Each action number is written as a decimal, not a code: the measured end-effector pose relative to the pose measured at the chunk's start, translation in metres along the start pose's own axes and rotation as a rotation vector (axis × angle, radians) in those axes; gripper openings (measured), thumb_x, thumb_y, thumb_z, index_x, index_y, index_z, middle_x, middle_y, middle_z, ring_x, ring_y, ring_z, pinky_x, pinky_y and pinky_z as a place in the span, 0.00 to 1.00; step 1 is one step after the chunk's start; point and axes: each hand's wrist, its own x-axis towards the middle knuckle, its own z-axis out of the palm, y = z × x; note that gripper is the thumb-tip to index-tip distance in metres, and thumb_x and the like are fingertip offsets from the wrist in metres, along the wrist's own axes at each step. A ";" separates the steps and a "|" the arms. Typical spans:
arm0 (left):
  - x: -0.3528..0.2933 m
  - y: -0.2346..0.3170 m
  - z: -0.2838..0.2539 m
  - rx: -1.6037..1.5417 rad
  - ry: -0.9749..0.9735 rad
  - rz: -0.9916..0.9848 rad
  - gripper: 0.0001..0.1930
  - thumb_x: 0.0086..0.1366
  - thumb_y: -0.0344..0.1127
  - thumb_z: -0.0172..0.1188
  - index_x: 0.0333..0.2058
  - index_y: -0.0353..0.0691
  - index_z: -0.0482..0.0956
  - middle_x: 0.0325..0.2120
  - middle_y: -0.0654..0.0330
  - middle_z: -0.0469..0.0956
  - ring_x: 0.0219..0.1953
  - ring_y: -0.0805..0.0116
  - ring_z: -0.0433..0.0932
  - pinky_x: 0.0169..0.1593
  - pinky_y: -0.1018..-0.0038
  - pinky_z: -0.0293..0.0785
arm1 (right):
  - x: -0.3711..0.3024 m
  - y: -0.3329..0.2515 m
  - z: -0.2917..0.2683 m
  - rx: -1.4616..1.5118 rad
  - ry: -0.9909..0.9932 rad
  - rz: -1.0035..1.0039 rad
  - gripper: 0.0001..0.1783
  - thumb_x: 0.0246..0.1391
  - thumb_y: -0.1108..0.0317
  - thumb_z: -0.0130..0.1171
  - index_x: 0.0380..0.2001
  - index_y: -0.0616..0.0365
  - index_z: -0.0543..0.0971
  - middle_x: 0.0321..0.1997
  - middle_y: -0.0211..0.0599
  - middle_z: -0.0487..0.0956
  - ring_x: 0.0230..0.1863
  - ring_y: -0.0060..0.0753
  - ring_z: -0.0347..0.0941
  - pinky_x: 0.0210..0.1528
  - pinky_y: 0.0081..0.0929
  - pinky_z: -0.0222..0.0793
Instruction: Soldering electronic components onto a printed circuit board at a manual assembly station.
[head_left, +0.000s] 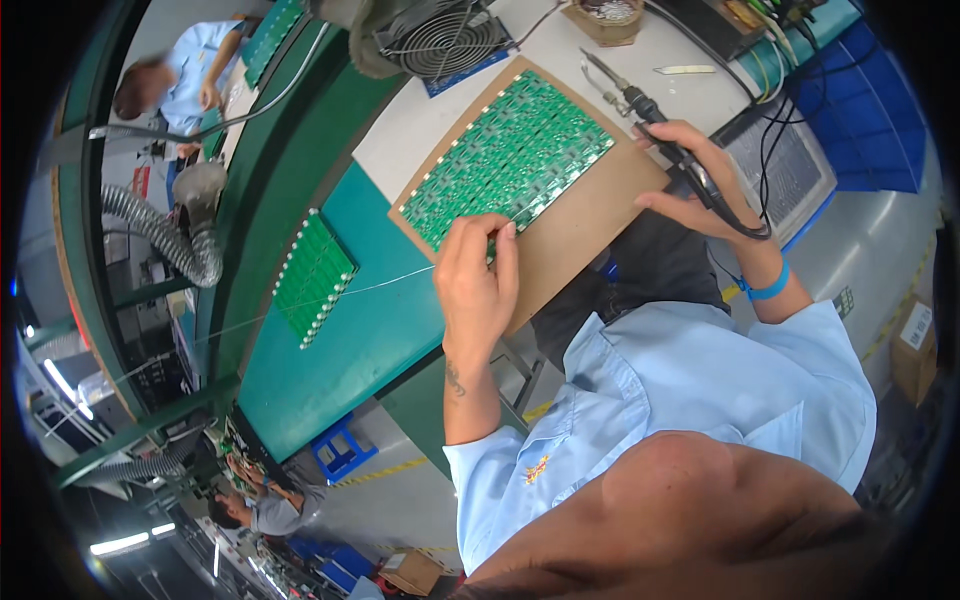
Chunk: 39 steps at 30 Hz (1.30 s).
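A panel of green circuit boards (pixel 515 150) lies on a brown board (pixel 580 235) in front of me. My left hand (pixel 478 270) is at the panel's near left edge. Its thumb and fingers are pinched together on a thin solder wire (pixel 395 279), which runs off to the left. Up at the right, my right hand (pixel 705 180) grips a black soldering iron (pixel 672 145) with the cable trailing past the wrist. The iron's metal tip points up and left, away from the panel and above the white tabletop.
A black fan (pixel 450 45) stands at the back. Green boards (pixel 315 275) with white parts along their edges lie on the teal mat (pixel 370 310) at left. Blue bins (pixel 860 110) and cables are at far right. Other people work at the left.
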 end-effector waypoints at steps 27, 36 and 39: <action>0.023 0.012 0.019 0.080 -0.065 0.135 0.02 0.66 0.23 0.63 0.37 0.35 0.80 0.30 0.58 0.77 0.26 0.67 0.68 0.31 0.71 0.68 | -0.023 0.024 0.016 -0.252 0.050 -0.216 0.45 0.40 0.50 0.82 0.60 0.55 0.76 0.53 0.38 0.80 0.49 0.40 0.76 0.66 0.39 0.63; 0.022 0.025 0.026 0.047 -0.112 0.196 0.03 0.65 0.22 0.63 0.37 0.35 0.79 0.30 0.58 0.78 0.26 0.66 0.69 0.32 0.71 0.69 | -0.014 0.012 0.008 -0.104 0.088 -0.193 0.43 0.43 0.56 0.83 0.61 0.57 0.75 0.54 0.40 0.80 0.50 0.39 0.76 0.65 0.38 0.65; 0.020 0.031 0.029 -0.013 -0.156 0.209 0.03 0.65 0.22 0.63 0.37 0.35 0.79 0.31 0.58 0.78 0.26 0.66 0.70 0.32 0.71 0.69 | -0.007 -0.004 0.012 0.090 0.134 -0.159 0.38 0.47 0.66 0.80 0.61 0.60 0.74 0.55 0.41 0.80 0.49 0.39 0.78 0.59 0.35 0.71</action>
